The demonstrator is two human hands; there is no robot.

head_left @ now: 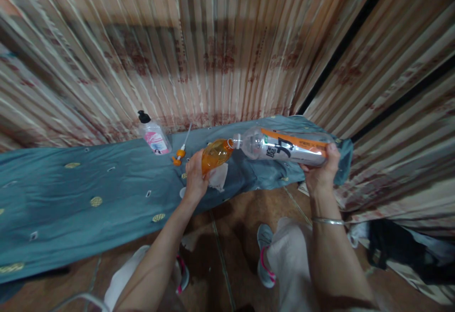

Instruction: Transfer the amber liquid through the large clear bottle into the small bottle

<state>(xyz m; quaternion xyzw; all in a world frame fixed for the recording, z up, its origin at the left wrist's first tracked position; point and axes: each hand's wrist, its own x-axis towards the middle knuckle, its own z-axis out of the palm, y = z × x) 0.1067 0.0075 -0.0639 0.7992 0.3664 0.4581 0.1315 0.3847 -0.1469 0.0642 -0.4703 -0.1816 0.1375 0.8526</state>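
Note:
My left hand (195, 178) is closed around an orange see-through bottle (216, 155), tilted with its mouth toward the right. In my right hand (323, 167) is a large clear plastic bottle (284, 147) with an orange and silver label, held nearly level. The necks of the two bottles meet mouth to mouth, or very nearly so. An orange pump head (179, 156) with a white tube lies on the cloth just left of my left hand. A crumpled white tissue (218, 177) lies below the orange bottle, and a small white cap (182, 192) is beside my left wrist.
A clear pump bottle (155, 138) with a black top and pink label stands on the blue-green cloth (124, 189) at the left. Behind hangs a pleated patterned curtain (220, 56). Dark items (401, 250) lie at the lower right; the tiled floor (234, 245) is below.

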